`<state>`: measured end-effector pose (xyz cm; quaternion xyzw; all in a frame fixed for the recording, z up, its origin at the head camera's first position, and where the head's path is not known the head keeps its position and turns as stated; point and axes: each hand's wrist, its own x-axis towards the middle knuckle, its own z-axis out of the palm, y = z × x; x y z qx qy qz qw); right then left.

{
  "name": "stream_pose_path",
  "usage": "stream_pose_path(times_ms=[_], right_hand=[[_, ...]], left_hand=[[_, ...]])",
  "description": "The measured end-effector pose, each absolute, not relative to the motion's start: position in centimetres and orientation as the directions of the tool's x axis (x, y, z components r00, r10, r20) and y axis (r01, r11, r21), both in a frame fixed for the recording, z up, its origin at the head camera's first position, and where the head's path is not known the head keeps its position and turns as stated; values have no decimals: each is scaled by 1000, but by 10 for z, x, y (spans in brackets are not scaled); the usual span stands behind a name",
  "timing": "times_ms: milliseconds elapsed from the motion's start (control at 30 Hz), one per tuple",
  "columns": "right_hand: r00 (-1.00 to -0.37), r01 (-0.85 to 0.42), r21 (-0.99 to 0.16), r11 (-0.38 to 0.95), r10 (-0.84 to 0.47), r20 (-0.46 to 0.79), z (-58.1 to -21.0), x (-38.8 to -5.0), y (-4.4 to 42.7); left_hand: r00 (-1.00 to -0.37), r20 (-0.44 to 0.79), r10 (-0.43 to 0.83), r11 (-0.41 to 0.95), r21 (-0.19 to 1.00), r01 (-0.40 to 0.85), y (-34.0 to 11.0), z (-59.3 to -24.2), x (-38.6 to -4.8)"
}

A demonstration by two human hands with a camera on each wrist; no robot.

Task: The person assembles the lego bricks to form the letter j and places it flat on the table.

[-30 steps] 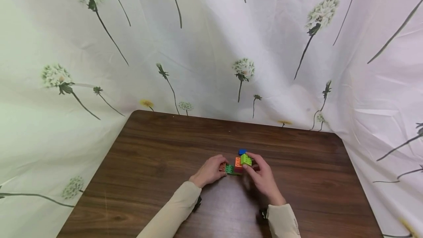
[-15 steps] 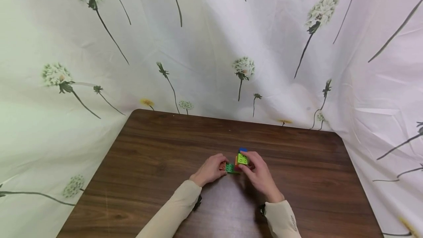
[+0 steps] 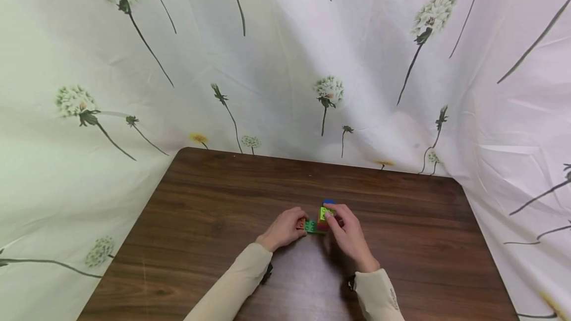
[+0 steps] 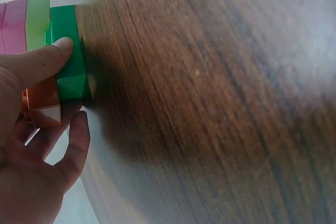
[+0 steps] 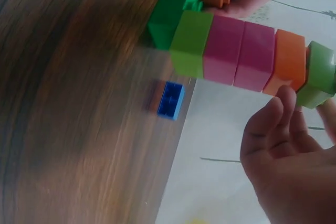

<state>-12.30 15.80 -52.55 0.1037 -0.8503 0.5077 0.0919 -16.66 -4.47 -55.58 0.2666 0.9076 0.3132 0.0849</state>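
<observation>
A tower of toy building bricks stands at the table's middle. From the bottom, the right wrist view shows a lime brick [image 5: 190, 45], two magenta bricks [image 5: 226, 51], an orange brick [image 5: 287, 61] and a lime green brick [image 5: 319, 74] on top. My right hand [image 3: 352, 234] holds this top brick, thumb over its studs, with a fingertip touching the orange one. The tower rises from one end of a dark green brick [image 4: 68, 61]. My left hand [image 3: 282, 229] grips that brick's other end, where an orange-red brick [image 4: 44, 100] sits.
A small blue brick [image 5: 171, 99] lies on the table just beyond the tower. The brown wooden table [image 3: 214, 202] ends at a white curtain [image 3: 276, 63] with printed dandelions behind it and at the sides.
My right hand has moved slightly left with the lime green brick, bringing it from beside the tower onto the orange brick. The thumb has shifted over its top. My left hand has stayed put.
</observation>
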Motion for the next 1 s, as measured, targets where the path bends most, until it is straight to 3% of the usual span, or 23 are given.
stream_pose_path(times_ms=[167,367,633,1000], right_hand=[[-998,-60,-913,404,-8,62,-526,-124,155],[-993,119,-935,334,19,-119,-527,-126,154],[-974,222,-941,254,17,-225,-530,-127,151],[-958,284,-926,247,32,-286,-539,-130,149]], left_hand=[[-843,18,538,656,618,433,-45,-556,-166],[-844,9,536,659,620,425,-44,-556,-165],[-841,5,542,658,620,428,-43,-555,-165],[-840,22,543,660,607,442,-45,-556,-168]])
